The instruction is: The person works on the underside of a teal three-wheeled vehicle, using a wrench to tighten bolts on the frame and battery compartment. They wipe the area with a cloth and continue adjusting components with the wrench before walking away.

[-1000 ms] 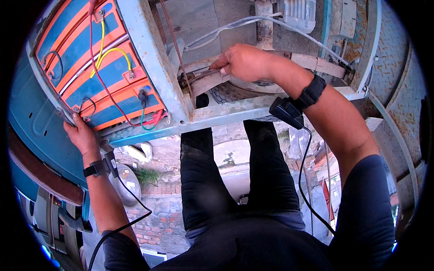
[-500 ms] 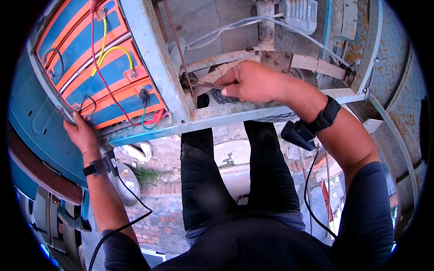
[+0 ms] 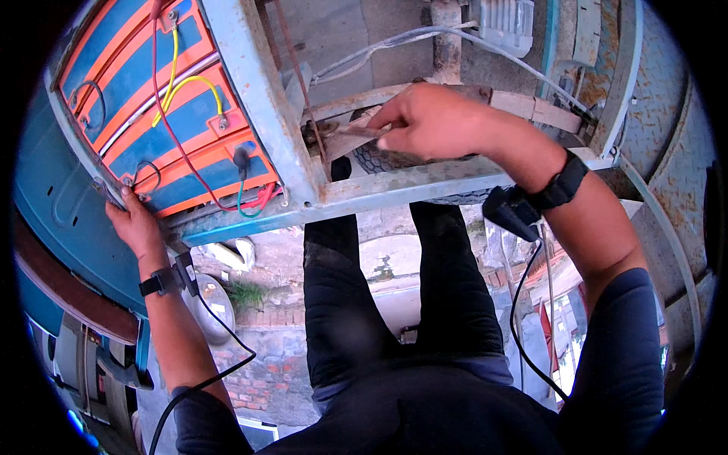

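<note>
My right hand (image 3: pixel 440 125) is closed, thumb against forefinger, on a slim metal wrench (image 3: pixel 364 132), which is smeared by motion. The wrench points left toward a rusty rod (image 3: pixel 309 114) and a dark, dirty fitting inside the blue-grey metal frame (image 3: pixel 371 186); whether it touches the fitting I cannot tell. Below that hand a black tyre (image 3: pixel 371 161) shows in part. At the far left my left hand (image 3: pixel 140 224) grips the frame's edge beside the orange and blue batteries (image 3: pixel 189 114). A small silver metal piece (image 3: pixel 108 191) shows at its fingertips; whether the hand holds it is unclear.
Red, yellow and green wires (image 3: pixel 176 76) run across the batteries. A grey finned box (image 3: pixel 506 26) with a sheathed cable (image 3: pixel 417 34) sits at the top. Rusty metal plates (image 3: pixel 667 114) stand on the right. Below the frame lie brick ground (image 3: pixel 277 371) and a round grey lid (image 3: pixel 216 307).
My right hand and forearm have shifted slightly right, the wrist strap with them. The wrench has moved and now looks blurred. My left hand stays on the frame's edge.
</note>
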A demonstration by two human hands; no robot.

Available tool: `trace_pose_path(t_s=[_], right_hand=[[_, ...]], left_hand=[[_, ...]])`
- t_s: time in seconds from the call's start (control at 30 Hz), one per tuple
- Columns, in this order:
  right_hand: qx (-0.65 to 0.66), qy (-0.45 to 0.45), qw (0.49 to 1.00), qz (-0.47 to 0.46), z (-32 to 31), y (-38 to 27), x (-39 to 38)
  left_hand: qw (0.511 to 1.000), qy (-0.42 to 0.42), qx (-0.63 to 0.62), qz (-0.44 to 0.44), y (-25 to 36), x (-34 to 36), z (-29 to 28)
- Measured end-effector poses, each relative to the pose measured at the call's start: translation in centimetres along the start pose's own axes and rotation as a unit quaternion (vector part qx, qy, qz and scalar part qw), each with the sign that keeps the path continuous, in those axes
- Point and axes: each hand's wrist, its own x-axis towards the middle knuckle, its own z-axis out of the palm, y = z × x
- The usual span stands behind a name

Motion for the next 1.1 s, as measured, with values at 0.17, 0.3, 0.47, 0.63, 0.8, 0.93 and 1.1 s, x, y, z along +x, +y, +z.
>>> trace_pose_path(t_s=[0.17,0.3,0.47,0.63,0.8,0.93,1.1], right_hand=[[-0.020,0.065,0.998,0.016,0.4,2.5,-0.5],[-0.142,0.084,0.986,0.005,1.4,2.0,0.0],[-0.206,0.118,0.972,-0.003,2.5,2.3,0.5],[-0.199,0.108,0.974,-0.017,2.3,1.4,0.5],[-0.184,0.114,0.974,-0.062,2.5,1.5,1.0],[-0.183,0.105,0.976,-0.057,2.5,0.8,1.1],[-0.163,0.104,0.980,-0.045,2.9,1.1,1.5]], left_hand=[[1.000,0.008,-0.001,-0.009,0.6,-0.3,0.0],[0.999,-0.007,-0.024,-0.023,-0.5,0.1,-0.2],[1.000,-0.005,-0.011,-0.021,0.0,-0.1,-0.1],[1.000,-0.001,-0.014,-0.028,-0.3,0.0,-0.1],[0.999,0.004,-0.038,-0.007,-0.2,0.0,0.1],[1.000,0.013,-0.018,-0.002,0.7,-0.3,0.3],[1.000,0.014,-0.012,-0.001,0.4,-0.2,0.1]])
